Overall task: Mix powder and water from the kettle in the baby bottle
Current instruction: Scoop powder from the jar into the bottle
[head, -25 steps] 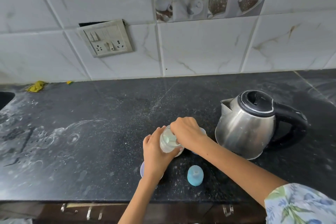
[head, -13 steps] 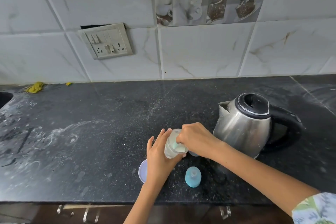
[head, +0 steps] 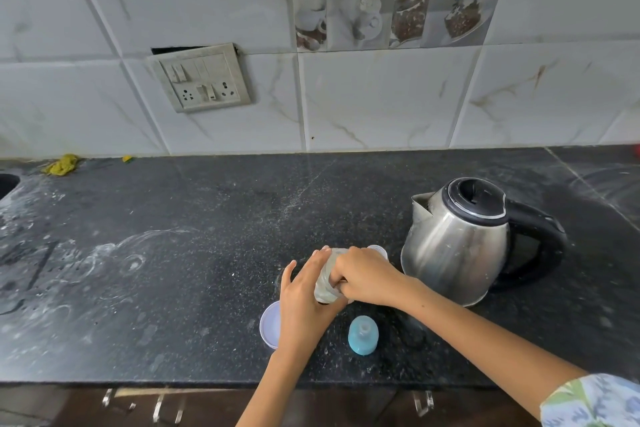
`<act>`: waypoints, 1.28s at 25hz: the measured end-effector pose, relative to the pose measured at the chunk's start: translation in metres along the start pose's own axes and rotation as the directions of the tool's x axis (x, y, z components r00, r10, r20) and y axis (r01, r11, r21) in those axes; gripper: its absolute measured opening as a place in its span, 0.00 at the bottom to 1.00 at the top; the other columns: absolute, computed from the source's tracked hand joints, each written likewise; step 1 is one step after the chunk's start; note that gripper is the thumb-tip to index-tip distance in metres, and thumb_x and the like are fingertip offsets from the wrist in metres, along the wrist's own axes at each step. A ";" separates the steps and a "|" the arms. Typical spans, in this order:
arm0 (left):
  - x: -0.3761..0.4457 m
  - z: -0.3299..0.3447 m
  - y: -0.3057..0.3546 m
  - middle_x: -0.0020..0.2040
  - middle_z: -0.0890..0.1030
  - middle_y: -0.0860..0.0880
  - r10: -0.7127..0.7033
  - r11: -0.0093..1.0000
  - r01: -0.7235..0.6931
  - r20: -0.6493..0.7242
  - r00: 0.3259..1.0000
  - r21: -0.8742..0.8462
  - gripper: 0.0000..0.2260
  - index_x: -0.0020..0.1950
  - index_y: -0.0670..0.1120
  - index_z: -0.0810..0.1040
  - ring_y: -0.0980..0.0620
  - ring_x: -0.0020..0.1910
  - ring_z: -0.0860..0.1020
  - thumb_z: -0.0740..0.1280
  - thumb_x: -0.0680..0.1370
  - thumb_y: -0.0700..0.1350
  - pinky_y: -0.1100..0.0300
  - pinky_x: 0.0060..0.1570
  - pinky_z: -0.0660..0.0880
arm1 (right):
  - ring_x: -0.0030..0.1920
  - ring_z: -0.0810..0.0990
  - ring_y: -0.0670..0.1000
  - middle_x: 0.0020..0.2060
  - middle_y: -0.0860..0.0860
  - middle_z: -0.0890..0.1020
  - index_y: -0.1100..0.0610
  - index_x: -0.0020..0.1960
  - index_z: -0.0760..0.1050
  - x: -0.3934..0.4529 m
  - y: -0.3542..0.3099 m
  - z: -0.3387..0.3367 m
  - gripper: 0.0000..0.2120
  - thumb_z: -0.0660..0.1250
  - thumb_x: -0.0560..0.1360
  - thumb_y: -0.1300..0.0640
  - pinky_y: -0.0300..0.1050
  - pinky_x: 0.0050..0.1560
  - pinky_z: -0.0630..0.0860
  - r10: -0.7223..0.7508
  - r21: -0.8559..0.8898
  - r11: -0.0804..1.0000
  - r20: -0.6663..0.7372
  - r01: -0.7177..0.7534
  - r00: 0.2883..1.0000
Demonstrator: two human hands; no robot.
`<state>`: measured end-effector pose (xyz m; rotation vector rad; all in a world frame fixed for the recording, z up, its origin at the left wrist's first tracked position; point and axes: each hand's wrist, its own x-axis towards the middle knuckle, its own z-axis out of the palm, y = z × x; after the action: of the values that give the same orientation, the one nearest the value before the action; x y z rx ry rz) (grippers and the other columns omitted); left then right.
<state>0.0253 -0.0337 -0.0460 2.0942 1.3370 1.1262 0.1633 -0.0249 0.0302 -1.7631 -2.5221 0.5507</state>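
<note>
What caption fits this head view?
Both hands grip the baby bottle beside the steel kettle on a black counter.

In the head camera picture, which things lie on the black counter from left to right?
Yellow scrap → white lid → left hand → blue bottle cap → steel kettle.

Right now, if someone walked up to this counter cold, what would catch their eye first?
Probably the two hands at the front of the dark counter: the left hand and right hand both wrap a clear bottle. Just to their right stands a shiny steel kettle with a black handle. A small blue cap sits near the counter's front edge.
</note>
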 end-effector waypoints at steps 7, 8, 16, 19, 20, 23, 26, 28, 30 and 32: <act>0.004 -0.001 -0.005 0.64 0.75 0.62 -0.081 0.997 0.081 -0.002 0.997 0.001 0.33 0.68 0.52 0.73 0.75 0.60 0.68 0.77 0.65 0.57 0.62 0.72 0.54 | 0.37 0.83 0.47 0.41 0.60 0.87 0.60 0.47 0.85 -0.003 0.019 0.002 0.04 0.73 0.73 0.64 0.37 0.41 0.81 0.374 0.795 0.575 -0.048 -0.191 0.926; 0.004 -0.001 -0.005 0.64 0.76 0.61 -0.098 0.995 0.098 -0.004 0.995 -0.005 0.34 0.68 0.52 0.73 0.76 0.59 0.68 0.77 0.64 0.57 0.63 0.71 0.53 | 0.36 0.84 0.46 0.41 0.60 0.87 0.59 0.46 0.85 -0.006 0.022 0.001 0.04 0.74 0.72 0.64 0.37 0.41 0.82 0.408 0.826 0.532 -0.057 -0.186 0.911; 0.007 -0.006 -0.004 0.63 0.75 0.64 -0.164 0.984 0.163 -0.013 0.986 -0.065 0.34 0.67 0.54 0.72 0.83 0.58 0.61 0.75 0.63 0.58 0.60 0.70 0.53 | 0.41 0.87 0.48 0.38 0.55 0.88 0.56 0.44 0.86 -0.023 0.037 0.000 0.07 0.74 0.72 0.67 0.35 0.40 0.81 0.480 0.947 0.306 -0.063 -0.099 0.875; 0.008 -0.010 -0.005 0.61 0.73 0.68 -0.184 0.981 0.182 -0.029 0.982 -0.070 0.33 0.66 0.54 0.73 0.84 0.58 0.59 0.77 0.62 0.54 0.57 0.70 0.55 | 0.42 0.87 0.50 0.38 0.56 0.88 0.60 0.45 0.85 -0.027 0.040 0.004 0.06 0.73 0.72 0.68 0.35 0.40 0.82 0.513 0.983 0.167 -0.023 -0.073 0.858; 0.009 -0.011 -0.006 0.60 0.71 0.70 -0.196 0.978 0.194 -0.026 0.980 -0.070 0.32 0.66 0.55 0.73 0.84 0.58 0.59 0.78 0.63 0.52 0.57 0.70 0.56 | 0.42 0.87 0.50 0.39 0.57 0.88 0.60 0.45 0.85 -0.029 0.039 0.007 0.06 0.73 0.72 0.68 0.35 0.40 0.82 0.523 0.990 0.122 -0.010 -0.063 0.852; 0.010 -0.014 -0.009 0.58 0.71 0.73 -0.260 0.963 0.259 -0.002 0.966 -0.070 0.33 0.66 0.58 0.71 0.72 0.60 0.64 0.78 0.63 0.50 0.56 0.71 0.58 | 0.43 0.87 0.51 0.38 0.57 0.88 0.61 0.46 0.85 -0.032 0.036 0.016 0.05 0.73 0.72 0.68 0.37 0.42 0.83 0.575 0.994 0.090 -0.002 -0.061 0.818; 0.011 -0.013 -0.011 0.59 0.74 0.68 -0.289 0.954 0.291 0.028 0.957 -0.070 0.35 0.68 0.57 0.70 0.55 0.63 0.67 0.78 0.63 0.52 0.53 0.69 0.62 | 0.42 0.88 0.52 0.38 0.58 0.88 0.62 0.45 0.85 -0.030 0.031 0.021 0.04 0.74 0.71 0.68 0.37 0.41 0.82 0.614 0.987 0.129 -0.006 -0.093 0.789; 0.013 -0.013 -0.012 0.60 0.76 0.64 -0.276 0.957 0.277 0.023 0.961 -0.082 0.34 0.68 0.56 0.71 0.55 0.61 0.70 0.78 0.64 0.52 0.54 0.65 0.66 | 0.41 0.88 0.51 0.38 0.57 0.87 0.63 0.45 0.85 -0.028 0.027 0.023 0.04 0.75 0.71 0.68 0.37 0.39 0.82 0.628 0.985 0.152 -0.028 -0.087 0.778; 0.016 -0.015 -0.014 0.59 0.78 0.61 -0.260 0.959 0.261 0.030 0.965 -0.114 0.32 0.66 0.56 0.71 0.54 0.60 0.74 0.78 0.65 0.51 0.57 0.61 0.69 | 0.40 0.88 0.51 0.37 0.56 0.88 0.63 0.45 0.85 -0.027 0.024 0.023 0.04 0.74 0.71 0.68 0.34 0.37 0.81 0.638 0.989 0.136 -0.043 -0.058 0.769; 0.019 -0.017 -0.017 0.59 0.78 0.60 -0.239 0.958 0.245 0.056 0.969 -0.149 0.31 0.66 0.56 0.70 0.54 0.60 0.76 0.79 0.66 0.49 0.60 0.60 0.70 | 0.39 0.88 0.50 0.36 0.56 0.88 0.63 0.45 0.84 -0.025 0.022 0.022 0.04 0.74 0.71 0.68 0.33 0.35 0.80 0.645 0.995 0.099 -0.042 -0.028 0.763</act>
<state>0.0064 -0.0106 -0.0400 1.7775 1.3968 1.0452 0.1874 -0.0473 0.0083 -1.5067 -0.7596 1.1817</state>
